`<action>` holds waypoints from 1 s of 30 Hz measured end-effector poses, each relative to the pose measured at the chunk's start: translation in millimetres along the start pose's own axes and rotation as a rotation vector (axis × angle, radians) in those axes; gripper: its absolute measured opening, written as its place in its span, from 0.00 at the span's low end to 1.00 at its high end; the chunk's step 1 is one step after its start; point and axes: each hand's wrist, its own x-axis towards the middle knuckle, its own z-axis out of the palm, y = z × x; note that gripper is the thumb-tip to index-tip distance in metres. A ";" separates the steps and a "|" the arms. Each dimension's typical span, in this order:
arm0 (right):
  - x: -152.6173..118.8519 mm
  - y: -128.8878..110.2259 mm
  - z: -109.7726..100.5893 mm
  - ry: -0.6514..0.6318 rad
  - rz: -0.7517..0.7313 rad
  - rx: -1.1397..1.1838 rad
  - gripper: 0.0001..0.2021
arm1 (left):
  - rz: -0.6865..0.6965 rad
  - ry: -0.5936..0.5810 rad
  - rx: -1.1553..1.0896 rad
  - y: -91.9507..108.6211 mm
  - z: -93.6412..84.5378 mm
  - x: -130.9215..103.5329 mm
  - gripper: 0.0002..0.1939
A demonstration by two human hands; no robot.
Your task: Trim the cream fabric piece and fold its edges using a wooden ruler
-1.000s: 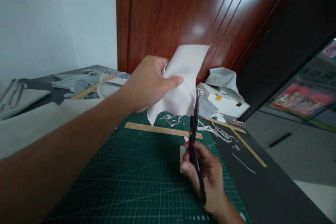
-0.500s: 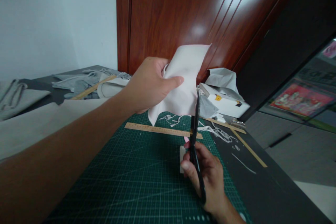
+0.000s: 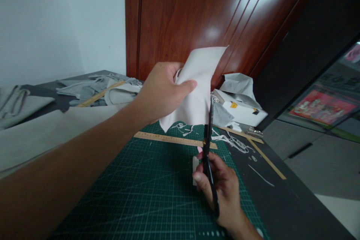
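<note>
My left hand [image 3: 168, 90] pinches a pale piece of fabric [image 3: 201, 71], thumb on its front face and fingers hidden behind. The piece is held up above the mat, its surface slightly curved. Black scissors [image 3: 207, 146] are in my right hand [image 3: 222, 191], with fingers and thumb around the handles. Their blades point upward along the fabric's right edge; I cannot tell whether the edge lies between them. Below my hands lies a green cutting mat [image 3: 157, 187]. A small pale block [image 3: 194, 170] and a pink item [image 3: 199, 149] sit beside the right hand.
A wooden ruler [image 3: 168, 138] crosses the mat. White cord scraps [image 3: 236, 144] and further wooden rulers [image 3: 267, 159] lie at right. Behind them stands a white box [image 3: 244, 110]. Grey fabric pieces [image 3: 81, 88] and a large pale cloth [image 3: 36, 135] cover the left side.
The fabric and my left hand have shifted very slightly to the right. The scissors stay at the fabric's right edge, almost unmoved.
</note>
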 end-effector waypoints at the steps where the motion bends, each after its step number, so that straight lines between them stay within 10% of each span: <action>1: -0.1 0.3 -0.1 0.001 0.001 0.000 0.14 | 0.009 0.009 0.007 -0.2 0.5 -0.2 0.03; 30: -1.6 2.5 -1.1 0.007 0.020 -0.045 0.14 | 0.065 0.070 0.036 -2.9 7.4 -3.2 0.06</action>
